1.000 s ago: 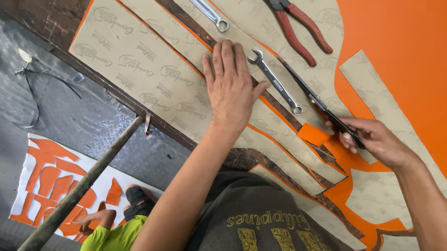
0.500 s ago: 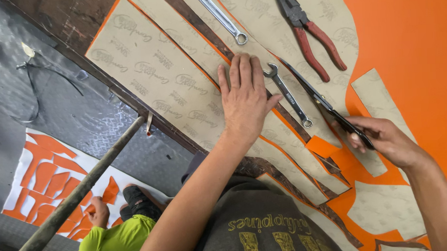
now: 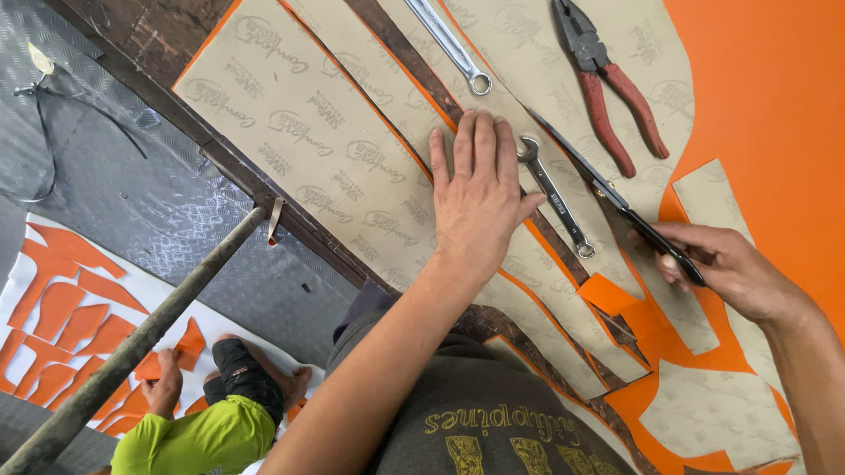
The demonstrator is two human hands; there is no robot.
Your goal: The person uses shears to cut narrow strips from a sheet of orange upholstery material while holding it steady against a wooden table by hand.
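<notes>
1. Beige patterned board strips (image 3: 344,147) lie side by side over an orange sheet (image 3: 783,94), running from the upper left of the frame toward the lower right.
2. Left hand (image 3: 477,203): fully open, fingers straight and close together, palm pressed flat on a beige strip at frame centre. It grasps nothing.
3. Right hand (image 3: 723,269): at the right of the frame, fingers curled tight around the dark handles of a pair of scissors (image 3: 618,203). The long blades point toward the upper left and lie along the edge of a beige strip.
4. Small open-end spanner (image 3: 554,197): lies between the left hand and the scissor blades, just beside the index finger.
5. Long ring spanner (image 3: 444,40): lies at upper centre on the beige board.
6. Red-handled pliers (image 3: 609,81): lie at upper right on the beige board, well apart from both hands.
7. Printing: the beige strips carry repeated grey oval marks, all over their surface.
8. Cut orange pieces (image 3: 50,307): laid on a white sheet at lower left, below the work surface, where another person in a green shirt (image 3: 186,447) crouches.
</notes>
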